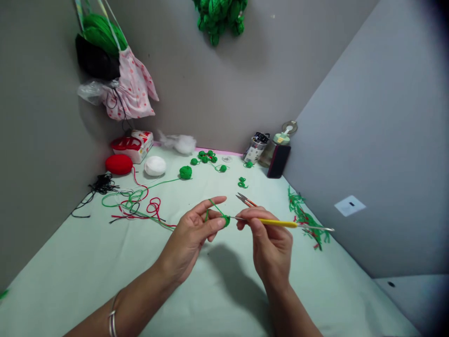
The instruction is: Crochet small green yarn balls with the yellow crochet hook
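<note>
My left hand (196, 229) pinches a small green crochet piece (226, 221) between thumb and fingers. Green yarn (218, 208) runs from that piece over the raised index finger. In my right hand (268, 238) is a crochet hook (278, 223) with a yellow handle, its thin metal tip touching the green piece. The hook's other metal end points right, past the hand. Just behind my right hand lie small scissors (244, 199) with orange handles, partly covered by the fingers. A green yarn ball (185, 172) sits farther back, with a strand trailing left.
Tangled red, green and black strands (140, 206) lie at left, near a red yarn ball (119, 164) and a white one (155, 166). Small green crocheted pieces (206, 157) rest at the back. A phone (279, 161) leans at back right; green scraps (308, 220) line the right edge.
</note>
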`<state>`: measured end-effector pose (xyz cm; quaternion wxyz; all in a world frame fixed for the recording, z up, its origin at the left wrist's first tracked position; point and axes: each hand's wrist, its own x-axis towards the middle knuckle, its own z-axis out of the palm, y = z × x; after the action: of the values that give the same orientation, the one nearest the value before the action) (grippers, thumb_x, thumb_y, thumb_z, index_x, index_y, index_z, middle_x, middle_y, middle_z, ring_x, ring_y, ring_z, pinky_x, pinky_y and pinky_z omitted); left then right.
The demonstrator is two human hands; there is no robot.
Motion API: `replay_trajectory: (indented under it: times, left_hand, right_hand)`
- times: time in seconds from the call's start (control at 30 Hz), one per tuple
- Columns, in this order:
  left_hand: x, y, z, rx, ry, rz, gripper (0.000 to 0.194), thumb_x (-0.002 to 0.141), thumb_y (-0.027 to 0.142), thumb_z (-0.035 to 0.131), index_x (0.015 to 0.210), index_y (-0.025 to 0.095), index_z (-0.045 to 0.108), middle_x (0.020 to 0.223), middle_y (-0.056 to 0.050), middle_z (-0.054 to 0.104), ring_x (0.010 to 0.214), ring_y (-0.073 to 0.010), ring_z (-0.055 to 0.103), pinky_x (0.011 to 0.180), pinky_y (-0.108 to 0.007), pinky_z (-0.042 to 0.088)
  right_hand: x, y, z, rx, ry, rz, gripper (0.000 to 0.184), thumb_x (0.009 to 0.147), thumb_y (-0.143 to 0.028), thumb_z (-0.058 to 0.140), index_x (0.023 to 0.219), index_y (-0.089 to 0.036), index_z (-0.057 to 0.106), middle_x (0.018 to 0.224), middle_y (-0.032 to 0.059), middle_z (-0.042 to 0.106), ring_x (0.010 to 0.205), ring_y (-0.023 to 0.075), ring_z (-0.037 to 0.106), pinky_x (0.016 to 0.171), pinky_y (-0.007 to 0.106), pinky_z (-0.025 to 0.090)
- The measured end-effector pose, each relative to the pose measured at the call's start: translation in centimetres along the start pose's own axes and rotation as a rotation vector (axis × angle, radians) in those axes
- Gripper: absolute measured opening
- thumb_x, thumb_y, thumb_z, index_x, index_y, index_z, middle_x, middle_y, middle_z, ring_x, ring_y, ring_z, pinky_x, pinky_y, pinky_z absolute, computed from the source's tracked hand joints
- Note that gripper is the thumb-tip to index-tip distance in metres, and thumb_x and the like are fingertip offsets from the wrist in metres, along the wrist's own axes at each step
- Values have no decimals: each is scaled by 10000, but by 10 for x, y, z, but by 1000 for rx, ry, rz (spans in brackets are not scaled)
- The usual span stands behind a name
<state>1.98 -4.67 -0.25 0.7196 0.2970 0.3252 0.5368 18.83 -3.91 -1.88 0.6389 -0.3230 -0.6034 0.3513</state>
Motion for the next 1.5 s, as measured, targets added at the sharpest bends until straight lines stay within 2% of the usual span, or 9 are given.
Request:
replay_trajectory:
  times: [0.27,0.43,0.6,0.73,0.83,1.0,1.17,1.33,1.5]
  left_hand:
    - [-1,0,2,0,-23,27,461,798,271,885,1247,225,789,649,75,532,627,-120,403,816,-330,418]
    - [-1,-7,6,33,18,53,446,766,270,911,1201,246,817,805,19,656,732,-144,490,745,-298,385]
    - [1,-10,3,-134,-37,-89,439,768,286,925,1184,190,822,738,33,627,669,-116,491,933,-353,475]
    - [3,-5,-1,-239,-66,-91,366,803,182,882,1164,164,826,627,91,520,566,-66,405,1086,-441,481]
    - [2,-5,0,-167,-60,-32,388,795,189,887,1177,211,820,736,56,615,658,-89,503,1080,-420,461]
    - [-1,-11,1,-40,-55,-36,469,784,270,906,1238,241,794,911,-22,729,968,-213,643,1053,-413,411]
    - [0,-10,-1,-25,-61,-34,425,810,280,872,1225,228,792,905,-34,725,1000,-247,648,1014,-421,413]
    - [-1,-6,0,84,24,23,413,784,276,875,1192,251,821,877,-4,674,844,-177,573,832,-326,417]
    - [-1,-11,0,136,102,138,372,806,231,868,1171,292,829,822,36,603,769,-130,507,745,-275,401]
  right_hand:
    - [9,-3,2,106,-34,63,148,995,-302,691,934,-243,812,852,39,742,695,162,659,656,316,576]
    - [1,-2,7,-172,-59,-161,230,1006,-161,640,1057,-291,823,930,50,792,790,195,711,698,343,609]
    - [-7,3,0,-462,-101,-371,361,964,-73,650,1177,-317,808,1073,79,767,956,232,738,788,376,616]
    - [3,2,-5,-142,35,-85,183,1023,-217,628,1022,-253,807,863,41,735,710,171,679,678,337,579]
    - [7,0,-2,33,-16,75,172,1001,-328,682,933,-232,807,845,37,727,668,159,668,637,317,574]
    - [6,1,0,58,-40,135,138,979,-340,721,962,-243,818,893,43,774,731,169,699,682,313,597]
    - [9,-3,-1,177,-14,177,217,1008,-356,673,893,-203,774,854,46,769,648,149,686,636,301,598]
    - [0,-5,0,-54,-24,-14,203,1068,-238,556,1018,-230,753,912,43,773,725,159,716,690,312,608]
    - [-7,-5,1,-465,-183,-451,268,993,-66,561,1141,-239,702,953,73,796,845,206,745,732,342,612]
